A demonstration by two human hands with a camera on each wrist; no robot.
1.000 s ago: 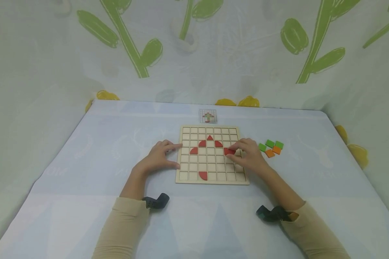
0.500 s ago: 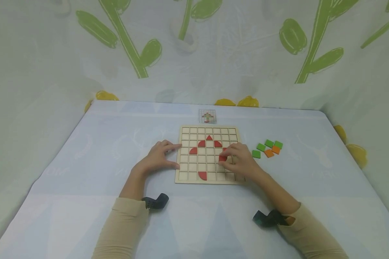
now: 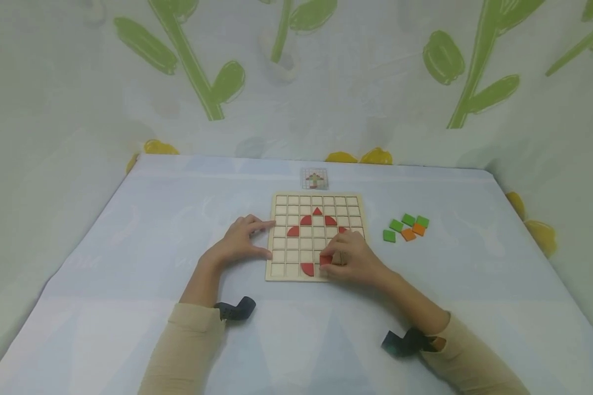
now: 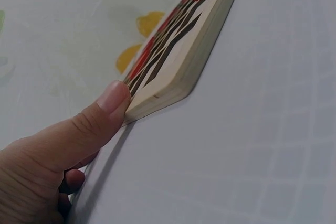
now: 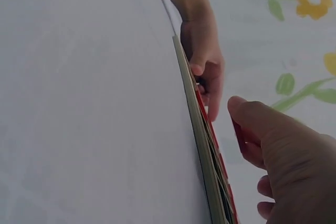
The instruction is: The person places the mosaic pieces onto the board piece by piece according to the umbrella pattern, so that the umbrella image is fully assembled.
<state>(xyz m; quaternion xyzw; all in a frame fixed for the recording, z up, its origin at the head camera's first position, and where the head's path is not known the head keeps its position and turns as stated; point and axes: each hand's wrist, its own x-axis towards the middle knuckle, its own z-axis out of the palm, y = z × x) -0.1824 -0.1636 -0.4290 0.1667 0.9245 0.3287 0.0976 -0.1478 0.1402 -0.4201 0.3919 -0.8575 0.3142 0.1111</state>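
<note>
A wooden grid board [image 3: 269, 263] lies on the table with several red pieces in its cells: a triangle [image 3: 317, 211] near the top, quarter-circles such as the left one [image 3: 293, 231], and another quarter-circle [image 3: 307, 269] in the bottom row. My right hand [image 3: 356, 259] pinches a red tile [image 3: 325, 260] between thumb and fingers, over the lower part of the board. In the right wrist view this red tile [image 5: 239, 137] is raised above the board; its full outline is hidden. My left hand [image 3: 237, 240] touches the board's left edge with thumb and forefinger, fingers spread.
Right of the board lie loose green tiles [image 3: 389, 236] and orange tiles [image 3: 408, 235]. A small pattern card [image 3: 314, 178] lies behind the board. Patterned cloth [image 3: 375, 82] hangs along the table's back.
My right hand has carried the red tile from the board's right side down and left toward the bottom row, uncovering a green tile and a red piece. My left hand stays put.
</note>
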